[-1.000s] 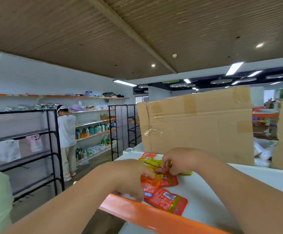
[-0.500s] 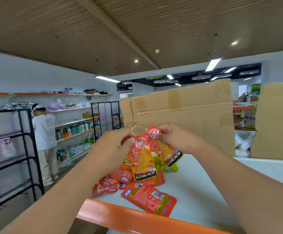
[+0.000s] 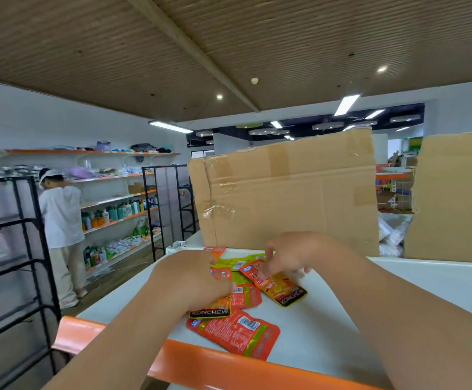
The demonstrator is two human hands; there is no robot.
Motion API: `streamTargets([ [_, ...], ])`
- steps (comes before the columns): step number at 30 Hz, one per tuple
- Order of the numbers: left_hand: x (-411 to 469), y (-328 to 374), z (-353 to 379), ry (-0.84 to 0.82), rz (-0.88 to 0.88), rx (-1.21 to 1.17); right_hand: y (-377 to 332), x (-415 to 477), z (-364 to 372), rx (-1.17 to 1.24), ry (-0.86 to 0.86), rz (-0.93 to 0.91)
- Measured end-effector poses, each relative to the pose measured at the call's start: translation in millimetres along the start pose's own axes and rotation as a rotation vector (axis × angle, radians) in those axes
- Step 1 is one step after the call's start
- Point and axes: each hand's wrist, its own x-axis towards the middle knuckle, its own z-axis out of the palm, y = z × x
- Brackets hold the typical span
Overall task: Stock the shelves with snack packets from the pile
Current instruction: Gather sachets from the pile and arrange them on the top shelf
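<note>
On shelf (image 3: 341, 319): left hand (image 3: 192, 280), right hand (image 3: 291, 254) fingers (image 3: 261, 273) pinching packets (image 3: 288, 292).

Forearms enter from the bottom; left hand (image 3: 197, 280) and right hand (image 3: 292, 256), lower centre, fingers curled onto packets (image 3: 284, 292).

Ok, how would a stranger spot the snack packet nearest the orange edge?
Start at the big cardboard box on the white shelf; before it, the left hand and right hand touch a pile of snack packets. The packet meant lies nearest the shelf's orange front edge. Unlike its neighbours, no hand touches it, and it shows a red back with a white barcode and green strip.
</note>
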Motion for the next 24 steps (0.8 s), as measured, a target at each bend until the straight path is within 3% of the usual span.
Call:
streamTargets([
  [14, -16, 4, -10, -0.156, 0.129, -0.009, -27, -14, -3, -0.244, -0.097, -0.038],
  [24, -9, -3, 2, -0.029, 0.155, -0.146, -21, -6, -2, -0.251, 0.008, -0.042],
])
